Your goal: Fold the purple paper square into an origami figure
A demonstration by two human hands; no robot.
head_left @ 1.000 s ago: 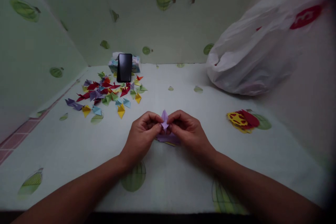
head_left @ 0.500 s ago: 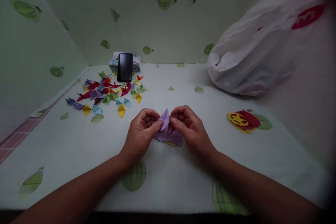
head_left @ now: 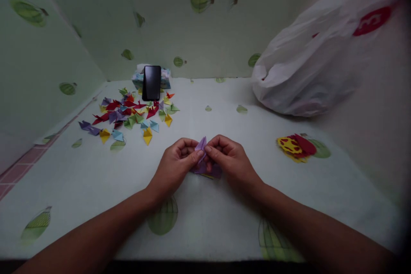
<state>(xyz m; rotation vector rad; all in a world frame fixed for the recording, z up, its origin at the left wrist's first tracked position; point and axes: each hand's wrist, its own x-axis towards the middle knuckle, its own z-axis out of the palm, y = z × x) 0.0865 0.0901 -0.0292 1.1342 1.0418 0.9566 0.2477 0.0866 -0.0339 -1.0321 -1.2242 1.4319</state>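
Between my two hands is a small piece of folded purple origami paper [head_left: 201,144], its pointed tip facing up and away from me. My left hand [head_left: 180,158] pinches its left side between thumb and fingers. With thumb and fingertips, my right hand [head_left: 228,156] grips its right edge, close against the left thumb. Just beneath the hands lies a stack of paper sheets [head_left: 213,172], purple on top with a yellow edge showing; the hands partly cover it.
Many-coloured folded paper cranes [head_left: 128,113] are heaped at the back left. Behind them a black phone [head_left: 151,83] leans on a tissue box [head_left: 166,78]. Yellow and red cut-outs [head_left: 297,147] lie at right, before a white plastic bag [head_left: 298,72].
My right hand has closed in on the purple paper and now pinches its right edge. Both hands sit slightly lower. The view has shifted a little.
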